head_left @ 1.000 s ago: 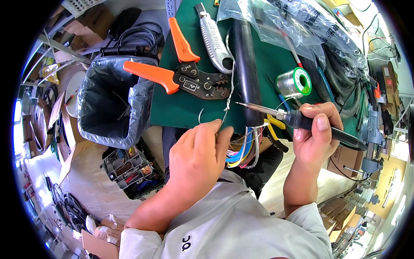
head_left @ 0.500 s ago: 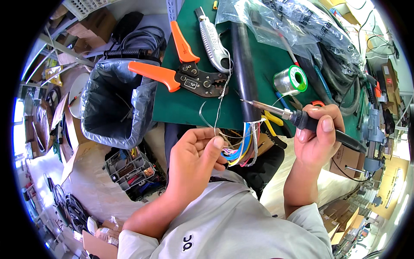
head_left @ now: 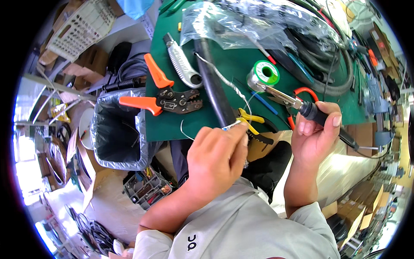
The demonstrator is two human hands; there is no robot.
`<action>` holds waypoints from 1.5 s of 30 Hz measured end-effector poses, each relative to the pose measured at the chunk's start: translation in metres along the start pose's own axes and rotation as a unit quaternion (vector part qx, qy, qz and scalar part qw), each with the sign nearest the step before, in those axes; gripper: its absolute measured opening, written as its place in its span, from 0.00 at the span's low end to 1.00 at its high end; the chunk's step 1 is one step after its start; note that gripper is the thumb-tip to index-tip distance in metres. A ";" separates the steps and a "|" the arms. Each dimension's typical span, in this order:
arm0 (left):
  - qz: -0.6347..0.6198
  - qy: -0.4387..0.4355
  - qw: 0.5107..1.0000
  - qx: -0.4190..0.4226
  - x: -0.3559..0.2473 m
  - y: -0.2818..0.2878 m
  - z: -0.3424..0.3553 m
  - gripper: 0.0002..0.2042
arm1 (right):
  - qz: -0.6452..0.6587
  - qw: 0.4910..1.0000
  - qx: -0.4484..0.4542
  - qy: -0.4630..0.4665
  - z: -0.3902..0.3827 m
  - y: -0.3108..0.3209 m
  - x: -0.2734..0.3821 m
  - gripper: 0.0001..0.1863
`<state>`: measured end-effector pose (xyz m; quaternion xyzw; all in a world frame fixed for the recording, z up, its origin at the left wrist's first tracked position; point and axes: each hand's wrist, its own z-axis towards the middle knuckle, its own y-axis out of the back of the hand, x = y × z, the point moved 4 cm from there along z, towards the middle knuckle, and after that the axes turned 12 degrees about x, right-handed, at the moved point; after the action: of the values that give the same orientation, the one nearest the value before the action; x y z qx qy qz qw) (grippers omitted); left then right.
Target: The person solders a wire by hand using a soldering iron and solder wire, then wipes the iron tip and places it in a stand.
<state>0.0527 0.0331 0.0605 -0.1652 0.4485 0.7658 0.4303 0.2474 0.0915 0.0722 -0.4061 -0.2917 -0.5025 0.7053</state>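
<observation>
Nearest, the left hand point(head_left: 215, 151) pinches one thin solder wire point(head_left: 224, 82) at the green bench point(head_left: 172, 125) edge. The right hand point(head_left: 315, 134) grips one soldering iron point(head_left: 302, 105). Farther back lie one orange-handled crimping tool point(head_left: 168, 97), one solder spool point(head_left: 264, 74) and one utility knife point(head_left: 183, 67).

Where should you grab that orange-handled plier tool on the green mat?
Probably by the two orange handles of the crimping pliers, coming from the mat's left edge. They splay out toward that side with bare mat between them, while the dark metal head points at the black tube.
</observation>
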 end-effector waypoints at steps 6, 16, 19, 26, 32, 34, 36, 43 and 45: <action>0.084 0.025 0.992 0.094 -0.003 -0.012 -0.016 0.12 | 0.016 0.998 -0.057 -0.031 -0.016 0.027 -0.001 0.19; 0.129 -0.002 0.987 0.097 -0.011 -0.018 -0.027 0.15 | 0.019 0.988 -0.014 -0.154 -0.007 0.026 -0.015 0.15; 0.134 -0.001 0.986 0.094 -0.014 -0.022 -0.026 0.16 | 0.016 0.985 0.022 -0.171 0.005 0.025 -0.016 0.15; 0.139 0.022 0.986 0.093 -0.016 -0.027 -0.029 0.16 | 0.001 0.968 0.064 -0.241 0.027 0.019 -0.021 0.14; 0.152 0.018 0.985 0.079 -0.015 -0.026 -0.031 0.15 | 0.000 0.963 0.086 -0.256 0.035 0.016 -0.030 0.12; 0.168 0.000 0.984 0.057 -0.011 -0.029 -0.033 0.16 | -0.006 0.962 0.080 -0.260 0.036 0.015 -0.032 0.12; 0.166 0.002 0.984 0.056 -0.011 -0.028 -0.033 0.16 | -0.009 0.962 0.078 -0.262 0.037 0.016 -0.034 0.12; 0.146 0.034 0.985 0.089 -0.014 -0.024 -0.033 0.14 | -0.001 0.961 0.083 -0.264 0.038 0.020 -0.040 0.12; 0.146 0.030 0.985 0.086 -0.015 -0.025 -0.034 0.14 | -0.001 0.962 0.075 -0.264 0.037 0.020 -0.040 0.11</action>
<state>0.0766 0.0033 0.0383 -0.0827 0.5446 0.7738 0.3129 0.2537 0.1454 0.0524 -0.4698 -0.5048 -0.3550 0.6313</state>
